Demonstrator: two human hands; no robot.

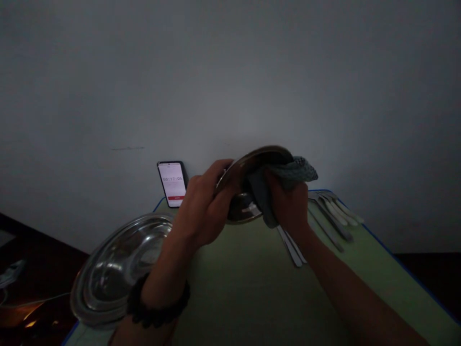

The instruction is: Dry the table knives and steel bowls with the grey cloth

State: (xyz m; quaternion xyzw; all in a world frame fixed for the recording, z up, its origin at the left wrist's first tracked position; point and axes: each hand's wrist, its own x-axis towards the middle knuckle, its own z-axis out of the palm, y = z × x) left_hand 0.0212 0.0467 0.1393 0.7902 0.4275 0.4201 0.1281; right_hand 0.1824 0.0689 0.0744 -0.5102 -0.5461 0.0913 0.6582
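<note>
My left hand [205, 206] grips the rim of a shiny metal bowl [237, 211], which is tilted up above the table. The fingers behind the rim are partly hidden. Bunched in my right hand [290, 204] is a grey-blue cloth [264, 192], pressed against the inside of the bowl. One end of the cloth sticks out to the right past the rim. Both hands are closed, and the picture is dim.
At the left of the green table [245, 283] stand wide metal basins [122, 264], one inside another. A phone [172, 185] showing a timer leans on the wall. Several utensils [334, 211] lie at the right; flat metal handles [293, 252] lie below the bowl.
</note>
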